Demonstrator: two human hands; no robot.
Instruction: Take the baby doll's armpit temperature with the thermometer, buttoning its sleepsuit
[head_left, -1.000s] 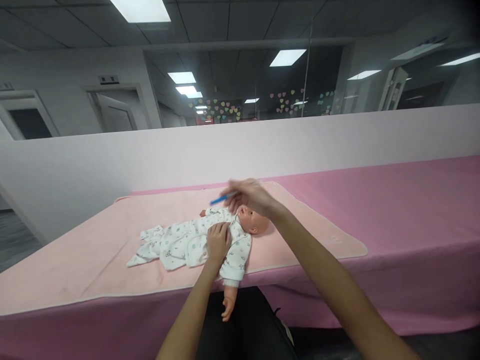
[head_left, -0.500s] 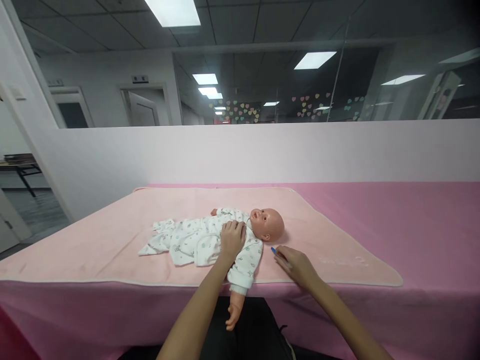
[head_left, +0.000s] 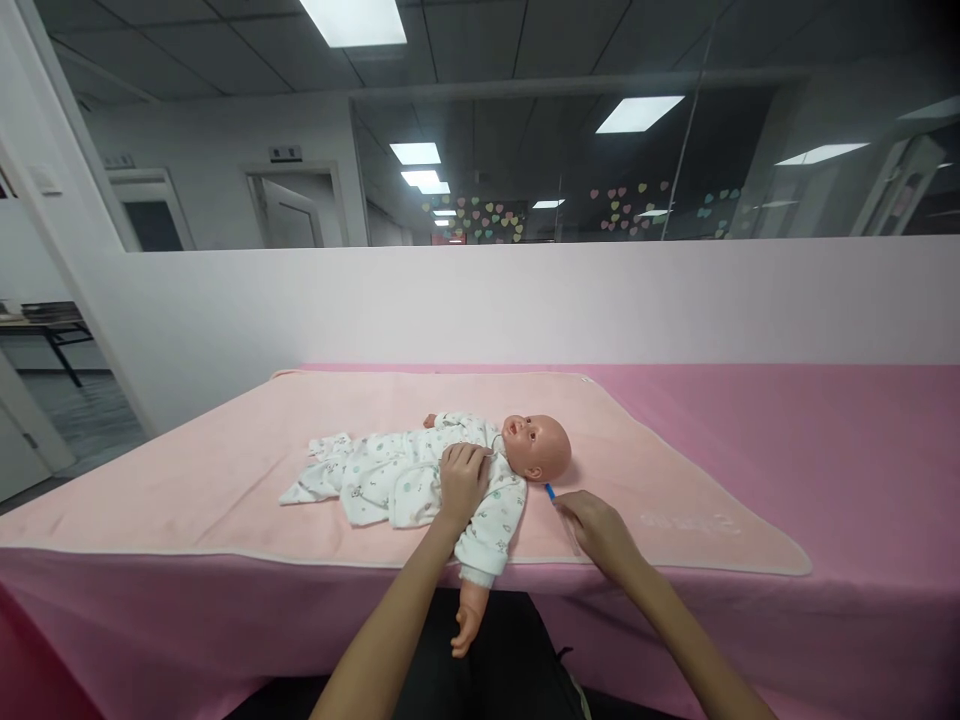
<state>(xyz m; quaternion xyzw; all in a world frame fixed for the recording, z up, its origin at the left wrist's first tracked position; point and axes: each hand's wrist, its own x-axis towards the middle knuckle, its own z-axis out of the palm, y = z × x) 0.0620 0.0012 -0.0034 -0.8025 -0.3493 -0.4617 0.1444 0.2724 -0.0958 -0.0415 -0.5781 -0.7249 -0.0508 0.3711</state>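
A baby doll point(head_left: 546, 448) lies on its back with its head to the right, dressed in a white patterned outfit point(head_left: 401, 475). My left hand point(head_left: 463, 475) is on the doll's chest by the collar, its fingers curled on the cloth. Part of the fingertips is hidden. One doll arm point(head_left: 471, 612) hangs over the table's front edge. To the right of the doll's shoulder, my right hand point(head_left: 596, 525) is closed in a pinch round a thin stick with a blue end point(head_left: 550, 492). That end points toward the doll's neck, apart from it.
Beneath the doll spreads a peach blanket point(head_left: 202, 470) with a pale edging, on a table with a pink cloth point(head_left: 862, 460). A white low wall point(head_left: 562, 305) with glass above it runs behind the table. My dark-clothed legs point(head_left: 495, 660) are under the front edge.
My right hand has turned slightly, and more of the blue end shows, nearer the doll's head. My left hand stays on the chest. The view has shifted a little.
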